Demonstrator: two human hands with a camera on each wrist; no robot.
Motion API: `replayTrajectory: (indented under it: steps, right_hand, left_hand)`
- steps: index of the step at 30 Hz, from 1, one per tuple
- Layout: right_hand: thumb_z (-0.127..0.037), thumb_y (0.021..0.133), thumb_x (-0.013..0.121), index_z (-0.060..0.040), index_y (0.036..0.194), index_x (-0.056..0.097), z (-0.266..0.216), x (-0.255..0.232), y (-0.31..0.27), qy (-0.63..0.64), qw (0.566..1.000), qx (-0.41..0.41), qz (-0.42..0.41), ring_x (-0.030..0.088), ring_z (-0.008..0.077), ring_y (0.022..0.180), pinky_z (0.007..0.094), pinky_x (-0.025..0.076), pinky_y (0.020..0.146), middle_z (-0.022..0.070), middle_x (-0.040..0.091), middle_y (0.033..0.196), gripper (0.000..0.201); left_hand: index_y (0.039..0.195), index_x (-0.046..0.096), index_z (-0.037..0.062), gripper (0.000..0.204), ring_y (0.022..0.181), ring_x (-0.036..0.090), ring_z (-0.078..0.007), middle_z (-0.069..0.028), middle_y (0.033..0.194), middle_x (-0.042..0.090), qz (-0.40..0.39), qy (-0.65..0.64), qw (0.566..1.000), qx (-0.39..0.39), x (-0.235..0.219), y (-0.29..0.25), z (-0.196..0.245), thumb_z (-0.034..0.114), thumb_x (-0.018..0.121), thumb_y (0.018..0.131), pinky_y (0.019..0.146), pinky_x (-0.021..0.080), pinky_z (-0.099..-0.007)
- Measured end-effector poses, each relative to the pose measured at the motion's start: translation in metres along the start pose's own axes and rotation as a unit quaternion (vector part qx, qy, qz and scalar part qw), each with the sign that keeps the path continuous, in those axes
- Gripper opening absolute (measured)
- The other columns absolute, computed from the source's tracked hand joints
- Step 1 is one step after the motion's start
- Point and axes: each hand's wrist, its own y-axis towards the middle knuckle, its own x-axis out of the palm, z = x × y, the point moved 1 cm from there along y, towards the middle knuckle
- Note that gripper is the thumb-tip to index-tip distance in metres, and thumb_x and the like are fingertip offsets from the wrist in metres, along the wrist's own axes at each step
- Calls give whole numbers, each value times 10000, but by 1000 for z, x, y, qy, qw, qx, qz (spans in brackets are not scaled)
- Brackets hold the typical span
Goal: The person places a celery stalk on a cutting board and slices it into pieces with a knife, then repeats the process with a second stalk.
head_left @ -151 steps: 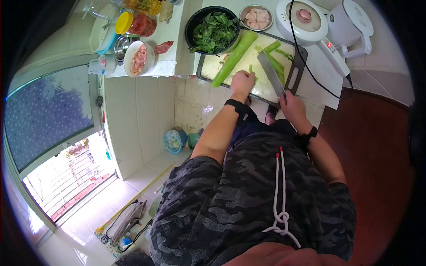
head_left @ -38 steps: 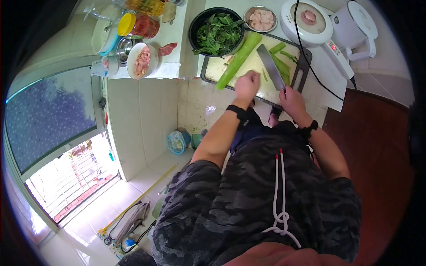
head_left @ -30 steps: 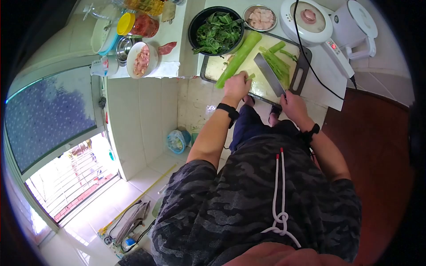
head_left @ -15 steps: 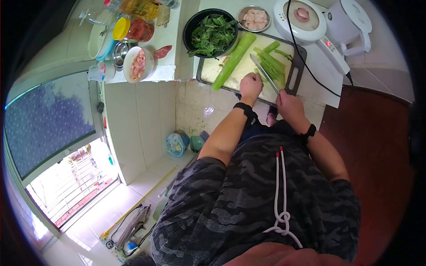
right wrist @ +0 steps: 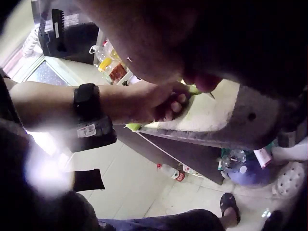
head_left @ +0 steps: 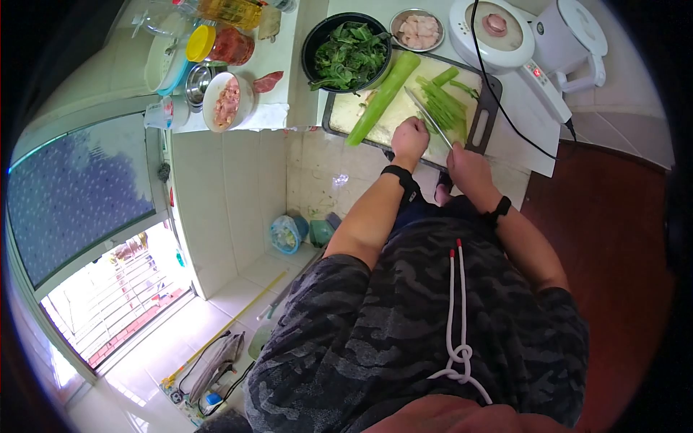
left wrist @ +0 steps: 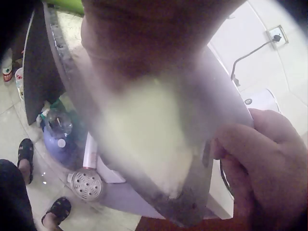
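Note:
In the head view my right hand [head_left: 469, 169] grips the handle of a cleaver [head_left: 430, 117], its blade seen nearly edge-on over the cutting board [head_left: 431, 66]. My left hand [head_left: 409, 137] is close against the blade's left side, fingers curled. In the right wrist view a short green stalk piece [right wrist: 193, 90] shows at the left hand's fingers, beside the blade tip; most of it is hidden. Cut green strips [head_left: 446, 107] are heaped right of the blade. A long, thick green stalk [head_left: 382, 101] lies along the board's left part.
Behind the board stand a black pot [head_left: 306, 61] of leaves and a metal bowl [head_left: 394, 34] of pale meat. A white electric cooker [head_left: 462, 36] and kettle [head_left: 570, 36] are at the right, a black cord [head_left: 494, 119] hanging nearby. A white bowl [head_left: 245, 108] of diced meat is left.
My left hand has moved right to the cleaver from over the stalk's lower end. The blade has turned from showing its flat side to nearly edge-on. The strip heap looks more spread than earlier.

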Motion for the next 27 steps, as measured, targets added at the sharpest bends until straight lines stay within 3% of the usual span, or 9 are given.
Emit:
replayTrajectory:
  steps: [5,11,13,19,27]
  right_hand:
    - [-153,876,533,-25,856,546,-7,-18,-14,-43,998,11,-48,658,395,628,516,513,575,194,640,658,130]
    - [-158,873,528,-31,853,545,-5,1,4,-36,999,0,-26,657,396,625,519,509,571,189,641,654,129]
    - [-193,907,533,-37,860,542,-3,2,8,-1,1000,-14,21,629,413,605,540,488,567,204,620,634,162]
    - [-187,911,509,-29,851,550,-5,-14,-9,-40,998,10,-44,655,397,642,520,505,579,189,641,667,174]
    - [-215,916,538,-28,896,551,-4,5,15,-3,1000,14,-3,633,408,630,531,487,564,201,624,656,189]
  left_hand:
    - [814,688,77,241,805,655,-401,-192,821,686,18,11,1000,6,-1,-2,4,270,556,875,724,521,-482]
    - [812,688,76,224,810,660,-396,-193,825,688,5,16,1000,10,-3,-2,4,247,550,860,729,525,-478]
    - [816,686,74,226,812,661,-396,-196,829,688,-2,20,1000,-6,-3,-1,4,250,550,857,733,525,-479]
    - [831,686,69,233,816,659,-404,-203,837,688,-2,18,1000,-4,-3,-2,5,255,547,853,741,524,-486]
    - [846,682,62,255,819,657,-411,-220,836,684,25,27,999,16,1,-2,-1,272,542,884,752,521,-490]
